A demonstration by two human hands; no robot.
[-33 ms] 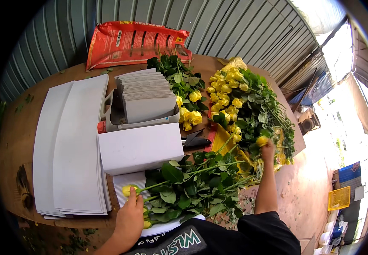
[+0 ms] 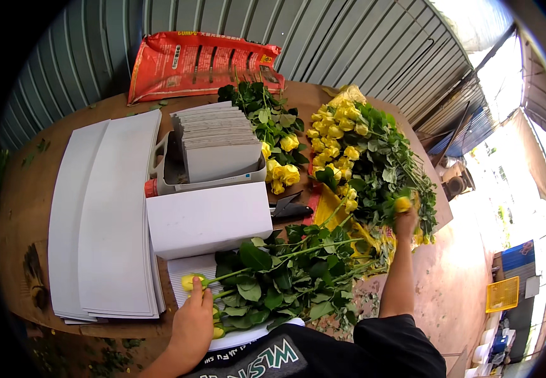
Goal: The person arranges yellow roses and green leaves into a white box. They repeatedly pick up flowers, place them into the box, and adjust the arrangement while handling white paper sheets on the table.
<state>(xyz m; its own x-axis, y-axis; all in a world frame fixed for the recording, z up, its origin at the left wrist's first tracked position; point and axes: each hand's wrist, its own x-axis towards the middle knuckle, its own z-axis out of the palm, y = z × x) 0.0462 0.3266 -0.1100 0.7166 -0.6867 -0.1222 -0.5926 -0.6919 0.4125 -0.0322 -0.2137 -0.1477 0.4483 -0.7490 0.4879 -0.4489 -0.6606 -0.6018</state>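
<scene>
My left hand (image 2: 192, 324) lies over the near bundle's bloom end, fingers stretched out and touching a yellow rose (image 2: 187, 281). Part of the lower blooms is hidden by that hand. Leafy green stems of the near bundle (image 2: 285, 277) extend rightward over a white corrugated sheet (image 2: 183, 277). Out to the right, my right hand (image 2: 405, 222) is closed around a single yellow rose (image 2: 403, 204), its bloom showing above the fist. It is beside the leafy stems of a big pile of yellow roses (image 2: 336, 135).
White cardboard sheets (image 2: 112, 220) are stacked at left. A grey cut-open container (image 2: 210, 183) holds several upright cards, with a white folded board (image 2: 210, 220) before it. Black-handled pruning shears (image 2: 292, 209) lie nearby. Behind are more yellow roses (image 2: 282, 171) and a red bag (image 2: 204, 69).
My right hand has shifted a little to the right with the yellow rose, whose bloom is slightly higher. My left hand stays in place on the near bundle.
</scene>
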